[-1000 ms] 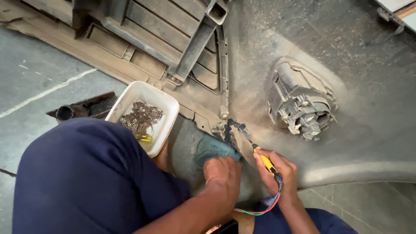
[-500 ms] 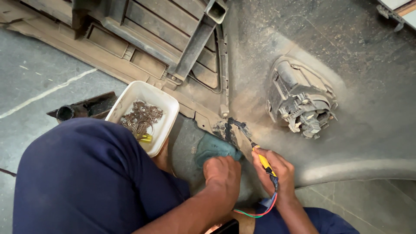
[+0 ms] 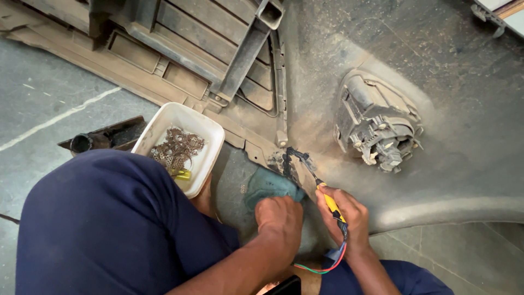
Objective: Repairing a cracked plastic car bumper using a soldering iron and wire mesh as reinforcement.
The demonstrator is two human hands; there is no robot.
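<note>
My left hand (image 3: 279, 218) presses a folded teal cloth (image 3: 268, 187) against the inner face of a large dusty grey car bumper (image 3: 382, 49). My right hand (image 3: 344, 216) grips a tool with a yellow and black handle (image 3: 332, 206); red and green wires (image 3: 322, 267) trail from its rear. The tool's thin metal tip (image 3: 307, 168) touches a blackened, repaired seam (image 3: 289, 161) on the bumper, just right of the cloth. Both hands sit close together, low in the middle of the view.
A white plastic tray (image 3: 204, 155) holding several rusty metal staples lies by my left knee. A fog-lamp housing (image 3: 379, 125) is mounted on the bumper to the right. A dark tube-shaped part (image 3: 90, 141) rests on the concrete floor at left.
My right hand has shifted slightly with the tool along the blackened seam. My left hand stays pressed on the cloth.
</note>
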